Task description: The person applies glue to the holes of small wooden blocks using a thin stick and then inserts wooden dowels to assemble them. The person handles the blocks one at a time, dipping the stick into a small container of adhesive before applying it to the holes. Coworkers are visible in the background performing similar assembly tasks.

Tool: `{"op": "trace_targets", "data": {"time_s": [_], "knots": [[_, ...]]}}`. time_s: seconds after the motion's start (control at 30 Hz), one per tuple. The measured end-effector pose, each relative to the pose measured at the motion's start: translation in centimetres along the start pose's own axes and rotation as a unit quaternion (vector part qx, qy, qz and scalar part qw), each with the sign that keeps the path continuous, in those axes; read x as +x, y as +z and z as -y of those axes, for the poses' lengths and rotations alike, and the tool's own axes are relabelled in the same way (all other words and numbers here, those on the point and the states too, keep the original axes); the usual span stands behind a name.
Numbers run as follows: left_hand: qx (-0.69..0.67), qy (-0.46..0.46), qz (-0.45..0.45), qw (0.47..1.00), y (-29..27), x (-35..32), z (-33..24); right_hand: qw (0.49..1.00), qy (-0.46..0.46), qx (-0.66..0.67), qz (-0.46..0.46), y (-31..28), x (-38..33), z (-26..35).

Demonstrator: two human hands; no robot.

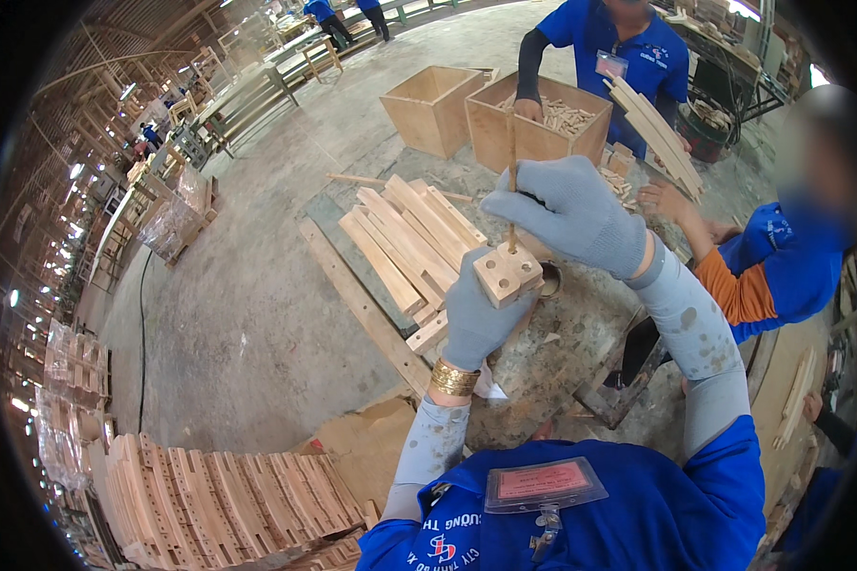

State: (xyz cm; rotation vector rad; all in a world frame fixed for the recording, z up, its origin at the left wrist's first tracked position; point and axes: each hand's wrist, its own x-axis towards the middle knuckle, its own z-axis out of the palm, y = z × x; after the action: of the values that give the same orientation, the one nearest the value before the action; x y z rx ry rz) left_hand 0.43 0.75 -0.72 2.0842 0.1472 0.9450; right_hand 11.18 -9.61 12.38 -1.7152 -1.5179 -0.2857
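left hand, gloved, wraps the wood block from below; right hand pinches a thin dowel standing in its top hole. block likely light, stiff; dowel snappable, grip low.

Two gloved hands, left and right, share one drilled wooden block and one thin dowel. Beyond the hands stand two open wooden boxes. Two other people in blue work past the right hand.
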Motion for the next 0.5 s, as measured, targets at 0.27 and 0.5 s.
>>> {"op": "trace_targets", "data": {"time_s": [0.27, 0.5], "knots": [[-0.002, -0.003, 0.008, 1.0, 0.1, 0.0, 0.1, 0.999, 0.01, -0.023, -0.02, -0.2, -0.1, 0.5], [-0.003, -0.021, 0.006, 1.0, -0.1, 0.0, -0.3, 0.989, 0.09, 0.04, -0.109, -1.6, -0.7, 1.1]]}}
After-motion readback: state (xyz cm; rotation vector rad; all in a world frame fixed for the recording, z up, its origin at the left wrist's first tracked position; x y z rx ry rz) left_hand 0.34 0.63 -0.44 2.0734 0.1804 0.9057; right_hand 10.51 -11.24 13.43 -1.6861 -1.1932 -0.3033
